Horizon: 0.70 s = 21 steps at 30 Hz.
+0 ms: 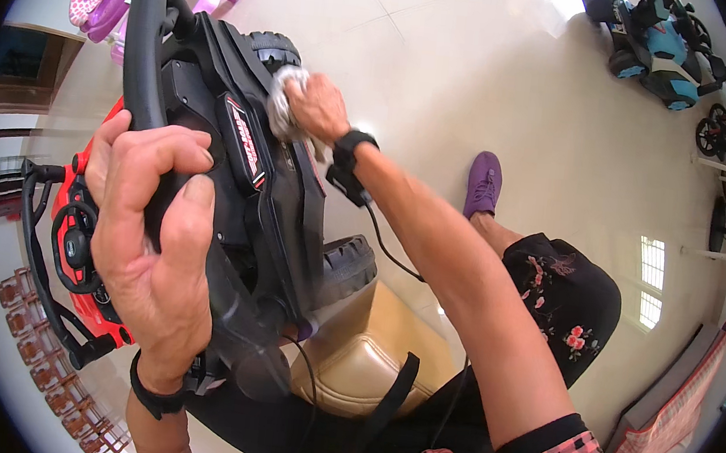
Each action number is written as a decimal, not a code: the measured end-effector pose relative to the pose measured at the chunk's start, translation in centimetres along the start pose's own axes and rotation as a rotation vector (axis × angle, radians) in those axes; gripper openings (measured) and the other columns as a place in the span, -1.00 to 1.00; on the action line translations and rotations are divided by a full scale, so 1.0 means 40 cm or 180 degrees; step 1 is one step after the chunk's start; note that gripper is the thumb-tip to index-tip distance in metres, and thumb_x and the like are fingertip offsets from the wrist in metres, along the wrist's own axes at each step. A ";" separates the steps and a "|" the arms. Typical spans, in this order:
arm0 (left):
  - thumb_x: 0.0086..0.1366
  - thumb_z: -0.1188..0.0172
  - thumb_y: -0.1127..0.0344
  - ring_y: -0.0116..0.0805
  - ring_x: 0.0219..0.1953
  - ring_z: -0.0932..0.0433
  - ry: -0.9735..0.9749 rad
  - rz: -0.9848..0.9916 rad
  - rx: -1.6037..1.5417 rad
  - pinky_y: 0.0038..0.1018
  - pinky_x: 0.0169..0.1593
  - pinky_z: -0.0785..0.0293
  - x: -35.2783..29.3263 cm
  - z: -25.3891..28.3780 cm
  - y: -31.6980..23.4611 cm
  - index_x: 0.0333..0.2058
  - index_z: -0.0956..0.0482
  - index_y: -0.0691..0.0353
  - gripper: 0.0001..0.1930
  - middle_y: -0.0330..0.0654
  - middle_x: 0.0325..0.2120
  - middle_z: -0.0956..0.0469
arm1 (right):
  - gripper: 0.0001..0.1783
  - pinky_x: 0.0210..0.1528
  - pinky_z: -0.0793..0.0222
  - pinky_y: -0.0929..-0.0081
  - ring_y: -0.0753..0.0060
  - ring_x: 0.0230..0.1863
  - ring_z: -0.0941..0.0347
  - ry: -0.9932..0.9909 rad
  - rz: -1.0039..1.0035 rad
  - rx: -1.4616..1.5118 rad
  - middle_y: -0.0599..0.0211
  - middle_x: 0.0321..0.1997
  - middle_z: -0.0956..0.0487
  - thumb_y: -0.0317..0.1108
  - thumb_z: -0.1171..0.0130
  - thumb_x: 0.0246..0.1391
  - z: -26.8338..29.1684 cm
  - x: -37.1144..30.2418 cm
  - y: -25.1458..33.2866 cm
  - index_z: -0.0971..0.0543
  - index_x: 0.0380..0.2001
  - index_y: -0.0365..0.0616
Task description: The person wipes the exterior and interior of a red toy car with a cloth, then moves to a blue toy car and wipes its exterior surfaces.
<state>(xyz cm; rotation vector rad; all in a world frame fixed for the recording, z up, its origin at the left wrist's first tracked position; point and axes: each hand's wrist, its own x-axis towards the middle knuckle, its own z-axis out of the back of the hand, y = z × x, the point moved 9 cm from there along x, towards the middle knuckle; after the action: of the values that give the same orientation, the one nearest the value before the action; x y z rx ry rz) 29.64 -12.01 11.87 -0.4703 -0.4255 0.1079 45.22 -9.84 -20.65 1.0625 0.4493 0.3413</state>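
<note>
1. subject: ride-on toy car (289, 219), on the pale, glossy tiled floor (412, 83), in front of the person and toward their left.
2. near end: black moulded plastic with raised ridges and visible screw heads; an elongated badge (244, 143), dark with pale lettering and red edging, is set on it.
3. far section: red bodywork (99, 313), with a black steering wheel (74, 247).
4. running gear: two chunky black treaded wheels (350, 265) show on the person's right-hand side of it.
5. left hand (148, 236): against the thick black bar (146, 48), fingers bent, thumb apart from them; cannot tell whether it grips the bar.
6. right hand (318, 107): clamped on a crumpled, pale grey cloth (279, 114) at the ridged black edge, near the upper wheel. the hands are well apart.
7. adjacent: gold upholstered stool (392, 330), just beside the lower wheel.
</note>
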 end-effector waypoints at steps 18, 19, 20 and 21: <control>0.08 -0.07 0.44 -0.30 -0.14 -0.41 0.0048 -0.0013 -0.0010 -0.15 0.35 0.06 0.004 -0.005 -0.006 -0.36 -0.46 0.23 -0.89 -0.20 -0.35 -0.50 | -0.70 -0.18 -0.39 -0.08 -0.30 -0.23 -0.49 0.0728 0.0714 -0.0511 -0.27 -0.33 -0.52 -0.28 0.19 0.20 -0.107 -0.084 -0.089 -0.45 -0.34 -0.30; 0.08 -0.07 0.44 -0.30 -0.14 -0.41 0.0024 -0.0076 -0.0068 -0.15 0.35 0.06 0.012 -0.009 -0.023 -0.36 -0.46 0.23 -0.89 -0.20 -0.35 -0.50 | -0.62 -0.15 -0.40 -0.09 -0.32 -0.21 -0.49 0.0512 0.0941 -0.0816 -0.31 -0.26 -0.53 -0.22 0.21 0.23 -0.095 -0.097 -0.124 -0.48 -0.37 -0.33; 0.09 -0.08 0.45 -0.30 -0.12 -0.40 0.0037 -0.0071 -0.0030 -0.17 0.35 0.06 0.011 -0.004 -0.021 -0.36 -0.46 0.22 -0.90 -0.21 -0.35 -0.50 | -0.63 -0.17 -0.39 -0.09 -0.31 -0.23 -0.49 0.0502 0.1059 -0.0808 -0.28 -0.28 -0.53 -0.22 0.22 0.24 -0.106 -0.136 -0.118 -0.46 -0.37 -0.32; 0.11 -0.08 0.46 -0.29 -0.10 -0.39 0.0043 -0.0069 -0.0009 -0.18 0.35 0.06 0.009 -0.001 -0.019 -0.36 -0.46 0.22 -0.91 -0.23 -0.34 -0.50 | -0.64 -0.18 -0.39 -0.10 -0.31 -0.26 -0.49 0.0487 0.1173 -0.0816 -0.25 -0.31 -0.53 -0.23 0.22 0.25 -0.108 -0.181 -0.117 -0.45 -0.38 -0.31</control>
<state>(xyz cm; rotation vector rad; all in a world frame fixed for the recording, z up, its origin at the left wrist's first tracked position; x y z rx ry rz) 29.97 -12.63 12.31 -0.4687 -0.4176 0.0832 37.06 -12.11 -25.26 0.8679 0.3330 0.7907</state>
